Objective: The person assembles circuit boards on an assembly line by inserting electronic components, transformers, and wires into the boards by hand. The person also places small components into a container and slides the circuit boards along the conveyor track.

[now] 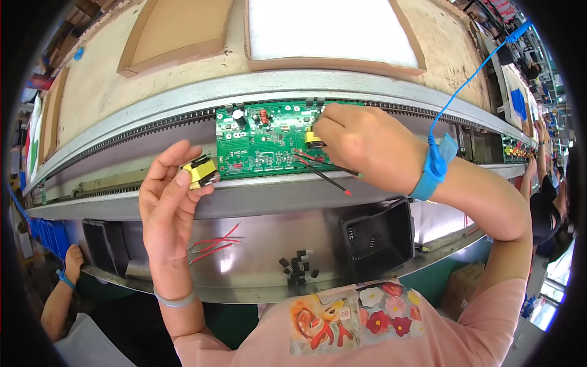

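The left hand [168,205] pinches a boxy yellow-and-black component [202,173] near the left end of a green rectangular circuit board [263,144]. The right hand [364,140] curls over the board by a second yellow-and-black block [313,140]; I can't tell its grip, or whether that block is seated. Wires already trail from the board; small black parts [298,267] lie unfitted below.
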`<state>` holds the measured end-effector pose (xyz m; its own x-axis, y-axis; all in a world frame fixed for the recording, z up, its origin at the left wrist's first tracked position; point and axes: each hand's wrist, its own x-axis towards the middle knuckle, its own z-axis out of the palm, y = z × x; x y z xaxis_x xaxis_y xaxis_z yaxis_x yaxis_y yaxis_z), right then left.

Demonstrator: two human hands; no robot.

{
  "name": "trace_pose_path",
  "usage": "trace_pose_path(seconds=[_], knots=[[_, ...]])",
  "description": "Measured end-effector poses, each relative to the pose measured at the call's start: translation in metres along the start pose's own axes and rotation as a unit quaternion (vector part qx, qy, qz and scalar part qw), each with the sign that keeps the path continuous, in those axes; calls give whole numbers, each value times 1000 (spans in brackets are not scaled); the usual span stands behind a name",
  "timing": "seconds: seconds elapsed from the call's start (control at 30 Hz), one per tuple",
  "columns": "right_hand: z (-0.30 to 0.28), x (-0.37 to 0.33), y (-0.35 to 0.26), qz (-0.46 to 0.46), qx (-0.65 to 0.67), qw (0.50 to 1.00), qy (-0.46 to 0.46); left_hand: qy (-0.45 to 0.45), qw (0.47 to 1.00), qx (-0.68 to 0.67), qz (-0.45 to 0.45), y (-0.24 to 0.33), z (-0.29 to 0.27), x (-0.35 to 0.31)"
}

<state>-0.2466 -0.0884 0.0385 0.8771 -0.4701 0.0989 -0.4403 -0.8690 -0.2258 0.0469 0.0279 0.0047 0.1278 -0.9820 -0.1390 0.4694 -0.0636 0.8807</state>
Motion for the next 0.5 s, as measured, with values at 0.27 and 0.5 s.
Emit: trace_pose_path(seconds=[0.27, 0.5], knots=[[2, -8, -1, 5, 22, 1000, -4, 21, 999, 18, -42, -1, 6, -6], [-17, -7, 0, 0, -3, 1000, -14, -4, 999, 19, -27, -10, 1, -1]])
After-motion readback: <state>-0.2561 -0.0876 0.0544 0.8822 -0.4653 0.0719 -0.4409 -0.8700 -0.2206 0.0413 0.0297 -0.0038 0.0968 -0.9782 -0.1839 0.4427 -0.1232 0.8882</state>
